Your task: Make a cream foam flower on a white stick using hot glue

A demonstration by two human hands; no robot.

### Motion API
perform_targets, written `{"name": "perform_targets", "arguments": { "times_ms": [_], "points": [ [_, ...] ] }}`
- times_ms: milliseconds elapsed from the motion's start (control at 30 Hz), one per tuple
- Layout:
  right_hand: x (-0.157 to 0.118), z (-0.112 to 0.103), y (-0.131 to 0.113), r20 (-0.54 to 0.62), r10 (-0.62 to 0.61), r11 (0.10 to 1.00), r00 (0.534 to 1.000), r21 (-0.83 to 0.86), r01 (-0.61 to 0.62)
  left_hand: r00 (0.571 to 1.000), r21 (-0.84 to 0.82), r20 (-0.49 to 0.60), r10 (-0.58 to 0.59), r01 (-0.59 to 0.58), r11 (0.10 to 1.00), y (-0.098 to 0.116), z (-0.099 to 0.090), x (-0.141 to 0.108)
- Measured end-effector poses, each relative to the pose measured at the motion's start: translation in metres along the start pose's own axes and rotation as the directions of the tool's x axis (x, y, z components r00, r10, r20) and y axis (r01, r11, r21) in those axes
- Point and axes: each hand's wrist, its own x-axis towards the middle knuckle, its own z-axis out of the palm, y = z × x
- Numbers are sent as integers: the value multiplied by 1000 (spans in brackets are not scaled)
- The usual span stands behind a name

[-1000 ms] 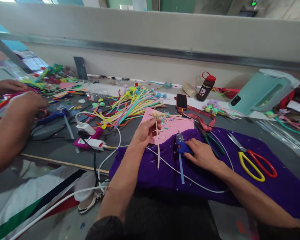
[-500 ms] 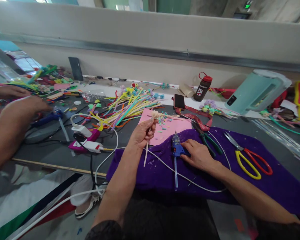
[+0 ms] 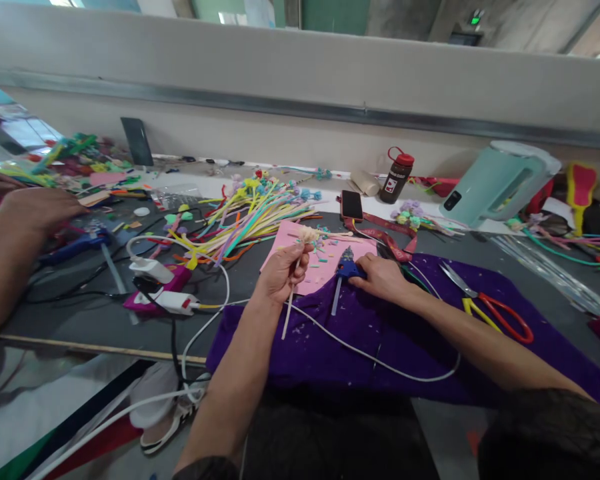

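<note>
My left hand point(image 3: 284, 272) is closed around the stem of a cream pipe-cleaner flower point(image 3: 309, 235), whose fuzzy head shows above the fingertips. The pale stem end point(image 3: 287, 320) hangs below the fist. My right hand point(image 3: 383, 277) grips the handle of a blue hot glue gun point(image 3: 347, 268), its tip pointing away from me and a clear glue stick point(image 3: 337, 297) out of its back. Behind both hands lies a pink sheet point(image 3: 310, 283) with small coloured clippings on it. Partly under my right forearm is a purple cloth point(image 3: 340, 353).
Scissors point(image 3: 475, 293) with red and yellow handles lie on the cloth. Colourful pipe-cleaner stems point(image 3: 260, 223) are heaped behind, left of a phone point(image 3: 351, 205). Farther back stand a bottle point(image 3: 397, 177) and a kettle point(image 3: 500, 183). A power strip point(image 3: 157, 293) and a co-worker's hand point(image 3: 40, 210) are at left.
My right hand has moved the glue gun forward, off its earlier spot on the cloth and nearer the pink sheet. My left hand still holds the flower. The view has shifted slightly.
</note>
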Motion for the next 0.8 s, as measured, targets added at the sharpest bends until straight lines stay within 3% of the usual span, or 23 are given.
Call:
{"name": "perform_targets", "arguments": {
  "times_ms": [167,400,633,800],
  "points": [
    [5,8,-7,2,32,999,999,-3,-32,1000,3,-1,-10,10,1000,0,1,-1],
    [-1,12,-8,-39,-11,1000,999,11,12,1000,15,-17,0,0,1000,0,2,-1],
    [-13,-3,-1,-62,-46,995,997,84,51,1000,36,-23,-20,21,999,1,1,1],
    [-31,-15,21,-138,5,981,990,192,21,1000,22,-11,0,0,1000,1,2,-1]
  ]
}}
